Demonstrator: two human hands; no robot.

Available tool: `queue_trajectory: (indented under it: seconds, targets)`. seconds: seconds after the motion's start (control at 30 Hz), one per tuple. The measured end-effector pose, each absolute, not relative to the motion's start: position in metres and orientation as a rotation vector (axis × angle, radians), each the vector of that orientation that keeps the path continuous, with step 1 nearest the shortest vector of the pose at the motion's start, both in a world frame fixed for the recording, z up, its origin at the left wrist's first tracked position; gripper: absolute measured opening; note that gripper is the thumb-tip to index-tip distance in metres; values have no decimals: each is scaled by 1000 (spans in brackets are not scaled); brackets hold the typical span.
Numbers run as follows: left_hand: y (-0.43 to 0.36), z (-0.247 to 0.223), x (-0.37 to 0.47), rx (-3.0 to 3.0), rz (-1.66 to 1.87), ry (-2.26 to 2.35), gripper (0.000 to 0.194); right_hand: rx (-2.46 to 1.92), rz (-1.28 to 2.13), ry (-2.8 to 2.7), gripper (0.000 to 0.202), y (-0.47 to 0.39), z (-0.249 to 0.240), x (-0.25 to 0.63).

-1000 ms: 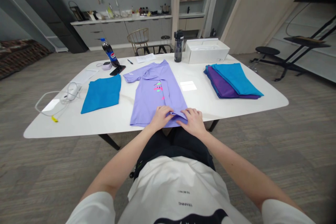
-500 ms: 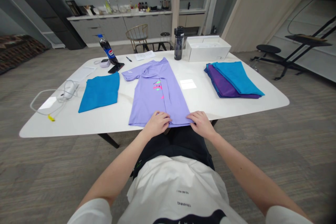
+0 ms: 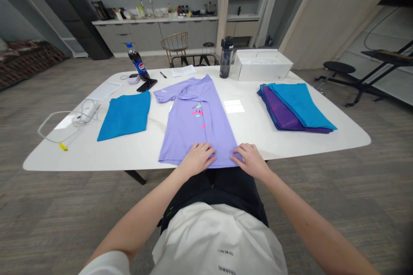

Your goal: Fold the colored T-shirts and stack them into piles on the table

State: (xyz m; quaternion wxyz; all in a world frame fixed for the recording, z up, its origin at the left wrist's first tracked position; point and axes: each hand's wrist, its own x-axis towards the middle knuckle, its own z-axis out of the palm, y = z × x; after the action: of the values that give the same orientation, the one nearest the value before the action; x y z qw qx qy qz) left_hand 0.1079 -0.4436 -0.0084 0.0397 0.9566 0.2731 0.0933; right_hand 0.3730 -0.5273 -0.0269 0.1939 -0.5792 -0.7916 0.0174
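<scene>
A lilac T-shirt (image 3: 193,124), partly folded lengthwise, lies in the middle of the white table (image 3: 129,150), hem toward me. My left hand (image 3: 197,159) rests flat on the hem near its middle. My right hand (image 3: 250,160) presses on the hem's right corner at the table's near edge. Both hands lie on the cloth with fingers spread, gripping nothing. A folded blue shirt (image 3: 125,114) sits to the left of the lilac one. At the right lies a stack of folded blue and purple shirts (image 3: 295,105).
At the far side stand a cola bottle (image 3: 137,63), a dark water bottle (image 3: 226,51) and a white box (image 3: 263,64). A white cable with a charger (image 3: 77,118) lies at the left. Papers and a pen lie near the back edge. Chairs stand behind the table.
My hands drew apart along the hem, from a small fold in the middle to flat on the cloth, the right one reaching the corner. The camera view shifted slightly.
</scene>
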Motion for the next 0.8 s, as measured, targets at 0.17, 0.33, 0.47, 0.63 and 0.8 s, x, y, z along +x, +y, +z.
queue_trajectory:
  seconds: [0.17, 0.33, 0.47, 0.63, 0.8]
  targets:
    - [-446, -3, 99, 2779, 335, 792, 35, -1623, 169, -2193, 29, -523, -25, 384]
    - [-412, 4, 99, 2615, 451, 940, 25, -1650, 331, -2082, 28, -470, -16, 386]
    - [-355, 7, 94, 2568, 515, 1180, 23, -1605, 406, -2092, 23, -388, -11, 374]
    - [-293, 7, 93, 2594, 486, 1334, 33, -1510, 341, -2112, 23, -264, -13, 346]
    - [-231, 7, 98, 2504, 462, 1507, 31, -1612, 434, -1987, 24, -159, -14, 332]
